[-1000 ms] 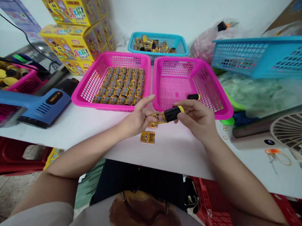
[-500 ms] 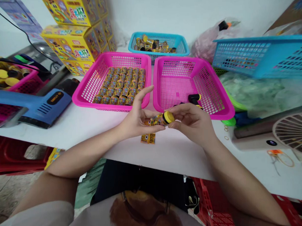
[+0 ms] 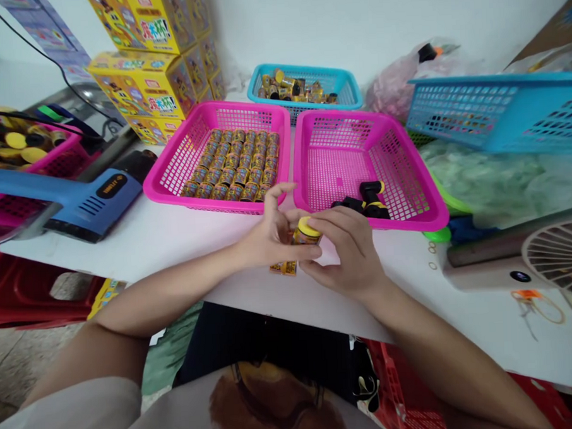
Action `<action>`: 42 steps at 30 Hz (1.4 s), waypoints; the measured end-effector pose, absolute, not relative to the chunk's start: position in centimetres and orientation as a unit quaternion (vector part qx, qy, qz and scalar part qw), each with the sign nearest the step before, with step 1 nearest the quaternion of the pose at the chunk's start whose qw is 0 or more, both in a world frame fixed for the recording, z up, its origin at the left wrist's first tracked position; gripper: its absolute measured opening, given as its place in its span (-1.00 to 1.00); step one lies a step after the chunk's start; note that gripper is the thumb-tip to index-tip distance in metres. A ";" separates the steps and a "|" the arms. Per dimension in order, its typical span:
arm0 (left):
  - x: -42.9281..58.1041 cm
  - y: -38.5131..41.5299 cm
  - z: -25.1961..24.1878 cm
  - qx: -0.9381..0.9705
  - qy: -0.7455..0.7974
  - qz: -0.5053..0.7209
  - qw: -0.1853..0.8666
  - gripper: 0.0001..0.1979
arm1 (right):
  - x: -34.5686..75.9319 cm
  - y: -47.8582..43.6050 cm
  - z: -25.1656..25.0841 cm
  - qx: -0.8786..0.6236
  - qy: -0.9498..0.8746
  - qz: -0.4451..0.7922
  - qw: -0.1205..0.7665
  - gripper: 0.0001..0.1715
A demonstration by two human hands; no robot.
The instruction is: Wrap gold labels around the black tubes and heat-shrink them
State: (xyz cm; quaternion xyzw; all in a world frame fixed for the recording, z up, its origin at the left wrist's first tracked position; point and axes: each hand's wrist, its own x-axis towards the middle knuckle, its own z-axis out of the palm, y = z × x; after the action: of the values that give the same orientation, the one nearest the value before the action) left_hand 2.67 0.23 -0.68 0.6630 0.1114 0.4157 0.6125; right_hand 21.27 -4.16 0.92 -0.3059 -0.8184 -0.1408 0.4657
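Note:
A small printed cup with a yellow lid (image 3: 307, 230) stands nearly upright between my two hands. My left hand (image 3: 280, 237) is closed round its side, with the index finger raised. The fingers of my right hand (image 3: 347, 246) touch the lid and the cup from the right. Under my left hand, a flat printed wrapper (image 3: 283, 268) lies on the white table (image 3: 211, 243). Rows of printed cups (image 3: 234, 169) fill much of the left pink basket (image 3: 171, 200). Several black pieces with yellow rims (image 3: 373, 198) lie at the front of the right pink basket (image 3: 423, 221).
Yellow boxes (image 3: 142, 85) are stacked at the back left, near a blue heat gun (image 3: 93, 197). A blue basket (image 3: 352, 101) of cups stands behind. At the right are a larger blue basket (image 3: 494, 113) and a fan (image 3: 557, 250).
The cup has turned from lying sideways to nearly upright. My right hand has moved left and its fingers now reach over the lid. The view has shifted slightly.

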 end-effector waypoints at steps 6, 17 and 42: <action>2.7 -1.3 -0.2 0.659 0.129 0.351 0.652 -0.29 | 19.9 -4.8 -0.4 -0.293 -0.811 -0.137 0.488 -0.23; 1.7 -0.8 -0.1 0.677 0.053 0.289 0.674 -0.17 | 19.3 -5.5 -0.4 -0.275 -0.805 -0.127 0.511 -0.29; 2.9 -1.7 -0.3 0.700 0.150 0.417 0.560 -0.28 | 20.1 -5.0 0.3 -0.254 -0.825 -0.263 0.432 -0.81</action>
State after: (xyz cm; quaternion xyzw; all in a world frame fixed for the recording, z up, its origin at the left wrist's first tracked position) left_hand 2.95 -1.69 -0.34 0.7003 0.1504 0.4170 0.5595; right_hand 20.10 -5.05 0.32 -0.2540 -0.8248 -0.2626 0.4316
